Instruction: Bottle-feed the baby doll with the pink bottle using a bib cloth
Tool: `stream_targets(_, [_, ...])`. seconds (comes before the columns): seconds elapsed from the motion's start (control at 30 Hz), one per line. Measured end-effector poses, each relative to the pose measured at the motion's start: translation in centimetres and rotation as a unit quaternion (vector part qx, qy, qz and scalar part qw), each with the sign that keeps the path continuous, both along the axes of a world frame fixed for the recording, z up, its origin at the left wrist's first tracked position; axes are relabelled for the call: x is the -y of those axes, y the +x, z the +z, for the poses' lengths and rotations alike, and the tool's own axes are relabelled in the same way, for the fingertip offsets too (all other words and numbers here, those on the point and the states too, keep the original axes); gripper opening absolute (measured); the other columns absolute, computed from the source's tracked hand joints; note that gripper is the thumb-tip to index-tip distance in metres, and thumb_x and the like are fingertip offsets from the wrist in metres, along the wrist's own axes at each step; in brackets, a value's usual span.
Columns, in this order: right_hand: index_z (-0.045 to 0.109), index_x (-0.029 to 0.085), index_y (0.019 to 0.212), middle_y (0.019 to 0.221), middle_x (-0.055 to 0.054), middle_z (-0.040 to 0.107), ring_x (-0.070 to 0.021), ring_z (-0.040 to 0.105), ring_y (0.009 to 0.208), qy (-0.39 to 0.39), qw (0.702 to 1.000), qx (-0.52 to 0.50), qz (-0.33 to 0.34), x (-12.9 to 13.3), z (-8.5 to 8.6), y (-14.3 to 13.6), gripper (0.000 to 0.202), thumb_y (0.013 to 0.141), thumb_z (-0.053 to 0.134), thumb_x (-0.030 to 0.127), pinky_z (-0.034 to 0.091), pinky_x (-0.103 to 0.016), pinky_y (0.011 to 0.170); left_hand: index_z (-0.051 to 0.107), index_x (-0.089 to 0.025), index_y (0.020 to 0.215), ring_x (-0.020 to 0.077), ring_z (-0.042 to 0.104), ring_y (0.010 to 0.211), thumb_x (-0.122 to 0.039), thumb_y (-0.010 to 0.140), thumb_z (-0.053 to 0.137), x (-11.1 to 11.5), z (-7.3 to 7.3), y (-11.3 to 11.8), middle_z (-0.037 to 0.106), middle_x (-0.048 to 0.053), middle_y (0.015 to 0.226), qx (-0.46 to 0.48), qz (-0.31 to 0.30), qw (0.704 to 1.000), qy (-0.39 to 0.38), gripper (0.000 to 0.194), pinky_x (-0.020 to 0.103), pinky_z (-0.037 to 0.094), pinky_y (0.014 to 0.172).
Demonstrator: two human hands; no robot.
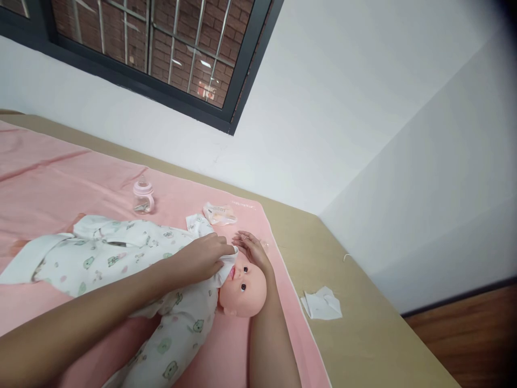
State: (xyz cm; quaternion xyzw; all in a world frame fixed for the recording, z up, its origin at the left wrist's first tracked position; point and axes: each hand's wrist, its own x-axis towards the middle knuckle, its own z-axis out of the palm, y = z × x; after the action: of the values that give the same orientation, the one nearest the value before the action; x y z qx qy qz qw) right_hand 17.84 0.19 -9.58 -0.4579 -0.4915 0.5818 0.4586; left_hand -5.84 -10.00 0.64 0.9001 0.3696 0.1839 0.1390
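A baby doll (pixel 246 293) lies on its back, its head toward the right, in a white outfit (pixel 121 258) printed with green and pink animals. My left hand (pixel 205 257) is closed on white cloth (pixel 228 268) at the doll's mouth and chin; whether this is the outfit's collar or a separate piece I cannot tell. Past the top of the doll's head reaches my right arm, the forearm against the head. My right hand (pixel 252 249) has its fingers stretched out beside the head, holding nothing.
A pink-lidded baby bottle (pixel 143 196) stands on the pink mat (pixel 226 345). Nearby lies a clear plastic packet (pixel 219 214). A crumpled white tissue (pixel 323 303) rests on the tan surface (pixel 363 334) at right. Behind are a white wall and a barred window (pixel 161 48).
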Motion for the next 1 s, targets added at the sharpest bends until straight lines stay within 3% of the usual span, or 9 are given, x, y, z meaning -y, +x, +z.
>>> stream_targets(0.4, [0.062, 0.020, 0.100, 0.093, -0.005, 0.070, -0.0164, 0.065, 0.088, -0.003, 0.999, -0.037, 0.007, -0.2, -0.5, 0.2, 0.041, 0.068, 0.075, 0.042, 0.049, -0.034, 0.092, 0.056, -0.018, 0.090, 0.0179, 0.054, 0.086, -0.005, 0.082, 0.044, 0.0, 0.3, 0.0, 0.056, 0.004, 0.095, 0.033, 0.024, 0.999, -0.024, 0.020, 0.027, 0.040, 0.072])
stream_targets(0.67, [0.062, 0.020, 0.100, 0.094, -0.005, 0.069, -0.0163, 0.066, 0.089, -0.002, 0.999, -0.048, 0.001, 0.0, -0.4, 0.0, 0.039, 0.068, 0.075, 0.039, 0.048, -0.036, 0.096, 0.058, -0.019, 0.077, 0.0153, 0.053, 0.079, -0.014, 0.085, 0.043, 0.6, 1.5, -0.8, 0.054, 0.001, 0.089, 0.079, -0.034, 0.992, -0.093, 0.018, 0.025, 0.038, 0.067])
stream_targets(0.83, [0.061, 0.023, 0.100, 0.099, -0.005, 0.069, -0.0184, 0.064, 0.100, 0.021, 0.999, -0.028, -0.006, 0.4, 0.0, -0.2, 0.040, 0.066, 0.077, 0.037, 0.048, -0.036, 0.098, 0.057, -0.019, 0.067, 0.0115, 0.049, 0.068, -0.001, 0.069, 0.039, 1.2, 1.7, -0.6, 0.051, -0.001, 0.085, 0.059, -0.063, 0.992, -0.094, 0.026, 0.024, 0.031, 0.059])
stream_targets(1.0, [0.061, 0.020, 0.104, 0.096, -0.005, 0.068, -0.0169, 0.064, 0.097, 0.017, 0.999, -0.048, 0.005, 0.5, 0.2, -0.4, 0.038, 0.071, 0.074, 0.035, 0.047, -0.038, 0.100, 0.052, -0.018, 0.063, 0.0103, 0.044, 0.064, 0.002, 0.062, 0.037, 1.2, 1.6, -0.4, 0.044, -0.001, 0.077, 0.050, -0.065, 0.993, -0.080, 0.025, 0.023, 0.030, 0.060])
